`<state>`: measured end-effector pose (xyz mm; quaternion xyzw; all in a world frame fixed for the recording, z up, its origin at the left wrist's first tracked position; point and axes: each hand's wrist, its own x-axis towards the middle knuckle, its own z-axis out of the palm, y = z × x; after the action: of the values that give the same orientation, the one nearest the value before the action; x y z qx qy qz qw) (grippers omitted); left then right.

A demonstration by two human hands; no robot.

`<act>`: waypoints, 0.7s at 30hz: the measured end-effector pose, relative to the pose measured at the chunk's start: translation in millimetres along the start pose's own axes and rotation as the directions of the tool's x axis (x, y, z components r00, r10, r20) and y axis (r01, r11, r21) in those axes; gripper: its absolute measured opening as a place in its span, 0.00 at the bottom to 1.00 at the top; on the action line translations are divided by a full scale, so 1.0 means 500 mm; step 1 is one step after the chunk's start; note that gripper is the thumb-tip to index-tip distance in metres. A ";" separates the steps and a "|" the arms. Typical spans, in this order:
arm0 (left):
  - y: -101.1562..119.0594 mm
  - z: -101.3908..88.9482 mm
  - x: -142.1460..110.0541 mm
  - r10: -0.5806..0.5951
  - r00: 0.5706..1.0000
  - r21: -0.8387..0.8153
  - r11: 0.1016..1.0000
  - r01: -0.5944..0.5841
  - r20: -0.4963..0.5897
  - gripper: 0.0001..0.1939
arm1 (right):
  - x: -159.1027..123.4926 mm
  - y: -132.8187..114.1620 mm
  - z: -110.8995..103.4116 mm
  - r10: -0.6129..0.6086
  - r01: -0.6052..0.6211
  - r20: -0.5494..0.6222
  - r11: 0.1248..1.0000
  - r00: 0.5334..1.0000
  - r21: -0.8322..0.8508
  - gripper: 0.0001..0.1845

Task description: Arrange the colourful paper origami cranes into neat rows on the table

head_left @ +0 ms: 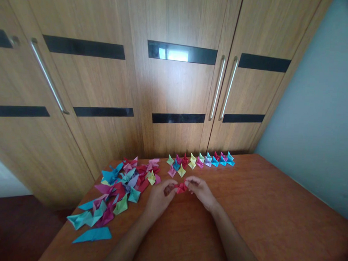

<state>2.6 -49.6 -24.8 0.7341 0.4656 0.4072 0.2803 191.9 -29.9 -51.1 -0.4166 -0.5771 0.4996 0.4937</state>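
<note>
A small red folded-paper piece (181, 188) is held between my two hands, just above the wooden table. My left hand (161, 195) pinches its left end between thumb and fingers. On the other side, my right hand (199, 190) grips the right end with its fingertips, which hide part of the paper. Behind the hands stand several finished-looking paper pieces in a row, among them a yellow one (182, 170) and a pink one (171, 170). To the left lies a loose pile of flatter coloured folded papers, with a yellow piece (151, 178) nearest my left hand.
The reddish-brown table (262, 211) stretches right toward a pale blue wall (315, 125). At its back edge rises a wooden wardrobe (176, 88) with metal handles. A blue folded paper (93, 234) lies near the table's left edge.
</note>
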 end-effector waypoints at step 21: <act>0.054 0.098 0.125 0.105 0.968 0.502 0.839 -0.209 0.228 0.11 | 0.034 0.079 -0.100 -0.108 -0.143 -0.374 0.800 0.921 -0.583 0.14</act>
<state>71.5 -5.4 -7.6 0.8538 0.4675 0.2149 0.0796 238.1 0.8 -86.8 -0.6471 -0.5915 0.2031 0.4360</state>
